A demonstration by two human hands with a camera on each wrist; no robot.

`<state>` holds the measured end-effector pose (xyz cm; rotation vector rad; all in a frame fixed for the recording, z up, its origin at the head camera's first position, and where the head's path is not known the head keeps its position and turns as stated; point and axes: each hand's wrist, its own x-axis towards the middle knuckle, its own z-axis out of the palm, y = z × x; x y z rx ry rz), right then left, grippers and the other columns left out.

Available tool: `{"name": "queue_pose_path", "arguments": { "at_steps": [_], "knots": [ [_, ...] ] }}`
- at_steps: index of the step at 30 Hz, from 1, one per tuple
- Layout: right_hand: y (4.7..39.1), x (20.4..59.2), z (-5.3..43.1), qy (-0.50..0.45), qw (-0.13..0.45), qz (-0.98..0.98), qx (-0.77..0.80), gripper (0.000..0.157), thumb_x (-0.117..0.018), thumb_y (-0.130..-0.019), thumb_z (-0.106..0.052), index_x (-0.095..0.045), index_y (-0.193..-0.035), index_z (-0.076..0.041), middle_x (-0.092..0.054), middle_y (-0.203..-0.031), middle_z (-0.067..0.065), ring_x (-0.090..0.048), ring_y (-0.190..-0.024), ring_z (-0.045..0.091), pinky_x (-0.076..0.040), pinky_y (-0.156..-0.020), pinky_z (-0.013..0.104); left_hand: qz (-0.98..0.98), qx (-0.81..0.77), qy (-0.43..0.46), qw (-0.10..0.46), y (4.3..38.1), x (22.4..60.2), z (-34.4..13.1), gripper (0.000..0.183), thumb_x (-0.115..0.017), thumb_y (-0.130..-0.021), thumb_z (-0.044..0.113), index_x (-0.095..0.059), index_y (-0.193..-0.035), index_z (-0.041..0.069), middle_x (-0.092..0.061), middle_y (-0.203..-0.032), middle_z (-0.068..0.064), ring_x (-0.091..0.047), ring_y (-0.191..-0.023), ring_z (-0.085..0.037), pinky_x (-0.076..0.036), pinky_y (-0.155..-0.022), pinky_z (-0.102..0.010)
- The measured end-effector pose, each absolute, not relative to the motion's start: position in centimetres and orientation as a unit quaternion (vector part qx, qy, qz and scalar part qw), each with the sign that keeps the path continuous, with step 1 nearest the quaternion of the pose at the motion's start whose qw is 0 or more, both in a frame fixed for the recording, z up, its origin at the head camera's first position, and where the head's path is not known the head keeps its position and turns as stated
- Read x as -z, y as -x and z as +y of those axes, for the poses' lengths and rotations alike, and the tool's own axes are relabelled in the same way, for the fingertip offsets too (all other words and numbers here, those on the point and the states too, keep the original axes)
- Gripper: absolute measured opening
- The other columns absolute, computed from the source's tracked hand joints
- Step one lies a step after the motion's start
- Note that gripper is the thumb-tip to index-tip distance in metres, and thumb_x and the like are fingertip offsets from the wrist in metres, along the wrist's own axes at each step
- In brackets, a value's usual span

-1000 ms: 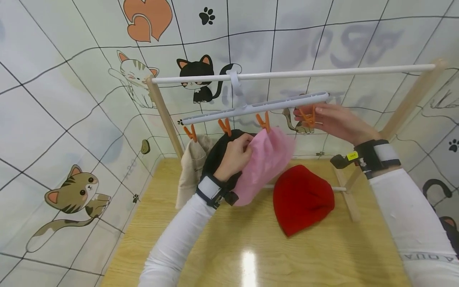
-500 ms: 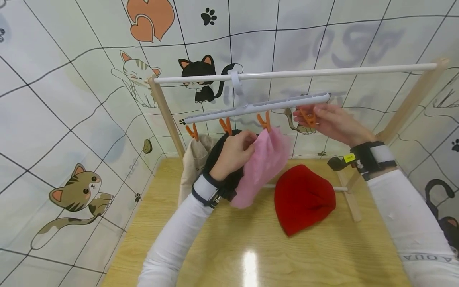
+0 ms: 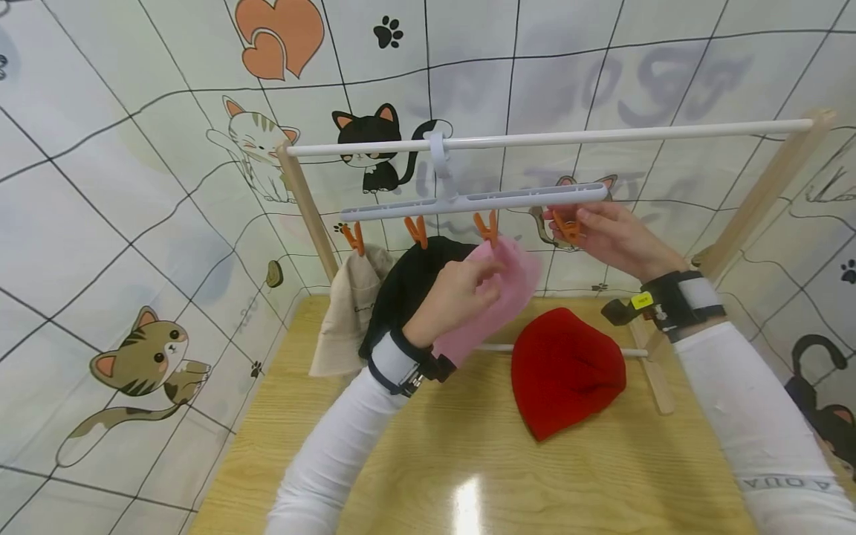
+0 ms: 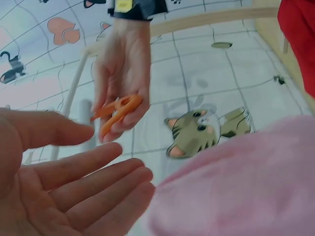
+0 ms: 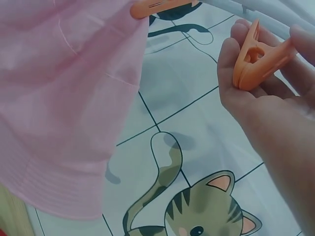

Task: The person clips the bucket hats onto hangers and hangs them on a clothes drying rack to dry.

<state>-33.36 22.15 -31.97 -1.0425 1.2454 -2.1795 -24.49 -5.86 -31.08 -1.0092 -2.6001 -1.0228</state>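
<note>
A pale grey clip hanger hangs by its hook, with orange clothespins along it. Its right-end clothespin is pinched between the thumb and fingers of my right hand. My left hand is in front of the pink bucket hat, its fingers extended and holding nothing in the left wrist view. That hat hangs from one clothespin. Left of it, a black hat and a beige cloth item with small lettering hang from clothespins. A red hat lies on the table.
The hanger's hook sits on a white rail between wooden uprights. Below, a lower white bar runs behind the hats. A wall sheet with printed cats stands behind and left of the wooden table.
My left hand has let go of the pink hat and moved slightly right and down, its fingers opening. The hanger's right end has dropped, and my right hand has lowered with the clothespin.
</note>
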Motion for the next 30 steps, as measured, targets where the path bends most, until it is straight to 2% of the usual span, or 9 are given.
{"name": "queue_pose_path", "arguments": {
  "at_steps": [2,9,13,15,19,23,25,27,30],
  "knots": [
    [33.3,32.1,22.0,0.373,0.205,0.449,0.785,0.041,-0.033,-0.102,0.006,-0.048,-0.139,0.000,-0.053,-0.134,0.017,-0.048,-0.120,0.026,-0.038,-0.103,0.035,-0.873,0.337,0.349,0.054,24.3,31.7,-5.3,0.021,-0.060,-0.093,0.006,-0.067,-0.112,-0.002,-0.064,-0.073,-0.007,-0.055,-0.060,-0.017,-0.046,-0.061,-0.020],
    [33.3,32.6,21.6,0.359,0.191,0.448,0.796,0.037,-0.036,-0.101,0.006,-0.054,-0.133,0.004,-0.057,-0.128,0.017,-0.051,-0.116,0.027,-0.040,-0.099,0.033,-0.880,0.282,0.375,-0.074,23.8,33.8,-2.8,0.025,-0.065,-0.092,0.015,-0.062,-0.114,0.004,-0.061,-0.072,0.000,-0.055,-0.061,-0.010,-0.045,-0.060,-0.016],
    [33.3,32.7,21.6,0.358,0.192,0.444,0.798,0.038,-0.035,-0.101,0.007,-0.055,-0.133,0.002,-0.055,-0.132,0.015,-0.049,-0.117,0.026,-0.039,-0.100,0.034,-0.888,0.224,0.380,-0.129,23.7,35.2,-1.1,0.037,-0.065,-0.093,0.023,-0.062,-0.126,0.007,-0.061,-0.074,0.004,-0.055,-0.063,-0.007,-0.044,-0.061,-0.016],
    [33.2,32.8,21.6,0.359,0.198,0.445,0.796,0.039,-0.034,-0.101,0.008,-0.055,-0.133,0.001,-0.054,-0.134,0.013,-0.048,-0.118,0.025,-0.039,-0.101,0.033,-0.896,0.186,0.374,-0.152,23.5,35.8,-0.4,0.044,-0.064,-0.093,0.029,-0.058,-0.133,0.011,-0.064,-0.080,0.007,-0.057,-0.065,-0.005,-0.045,-0.066,-0.015],
    [33.2,32.9,21.7,0.360,0.214,0.448,0.790,0.042,-0.029,-0.101,0.009,-0.053,-0.135,0.001,-0.051,-0.136,0.013,-0.047,-0.120,0.025,-0.038,-0.102,0.031,-0.902,0.132,0.372,-0.175,23.3,37.2,1.1,0.048,-0.062,-0.094,0.036,-0.056,-0.137,0.017,-0.066,-0.111,0.007,-0.059,-0.090,-0.003,-0.044,-0.085,-0.018],
    [33.1,33.1,21.9,0.369,0.214,0.458,0.780,0.043,-0.028,-0.101,0.009,-0.049,-0.138,0.002,-0.050,-0.137,0.015,-0.044,-0.124,0.029,-0.036,-0.104,0.031,-0.905,0.102,0.364,-0.196,22.9,38.7,2.7,0.050,-0.063,-0.093,0.037,-0.055,-0.137,0.015,-0.061,-0.125,0.005,-0.056,-0.102,-0.006,-0.045,-0.088,-0.022],
    [33.0,33.1,21.9,0.373,0.207,0.467,0.775,0.042,-0.029,-0.101,0.009,-0.049,-0.138,0.002,-0.049,-0.137,0.017,-0.043,-0.124,0.030,-0.036,-0.103,0.032,-0.907,0.082,0.360,-0.201,22.7,39.6,3.6,0.051,-0.064,-0.091,0.039,-0.056,-0.136,0.016,-0.061,-0.123,0.007,-0.056,-0.099,-0.006,-0.046,-0.082,-0.022],
    [33.0,33.2,21.8,0.377,0.202,0.472,0.771,0.040,-0.031,-0.101,0.008,-0.049,-0.137,0.003,-0.048,-0.137,0.018,-0.043,-0.123,0.030,-0.037,-0.103,0.032,-0.910,0.065,0.360,-0.195,22.4,40.7,4.5,0.038,-0.065,-0.090,0.040,-0.064,-0.123,0.019,-0.065,-0.106,0.010,-0.056,-0.089,-0.005,-0.047,-0.072,-0.021],
    [32.9,33.2,21.7,0.372,0.187,0.486,0.768,0.037,-0.036,-0.101,0.006,-0.052,-0.135,0.003,-0.050,-0.135,0.019,-0.045,-0.121,0.030,-0.039,-0.102,0.032,-0.909,0.064,0.366,-0.188,22.1,42.6,5.8,0.021,-0.067,-0.089,0.037,-0.066,-0.102,0.020,-0.060,-0.080,0.011,-0.053,-0.071,-0.004,-0.043,-0.057,-0.021]
  ]
}}
